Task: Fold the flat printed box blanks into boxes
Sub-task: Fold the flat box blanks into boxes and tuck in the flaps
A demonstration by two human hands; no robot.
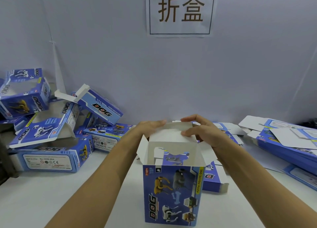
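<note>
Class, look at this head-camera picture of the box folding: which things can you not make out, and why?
- Box base: cut off by the bottom edge.
- Left hand fingertips: behind the white flap.
- Flat blanks: cut off by the right edge.
- Label print on the folded boxes: too small.

The box (173, 193) is blue outside (yellow, grey and white dogs printed) and white inside.

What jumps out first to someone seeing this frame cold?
The upright blue printed cardboard box at centre, its top open, with the left hand and right hand on its white lid flap. Next, the heap of folded blue boxes on the left and the stack of flat blue box blanks on the right. On the wall above hangs a white paper sign with two large characters.
</note>
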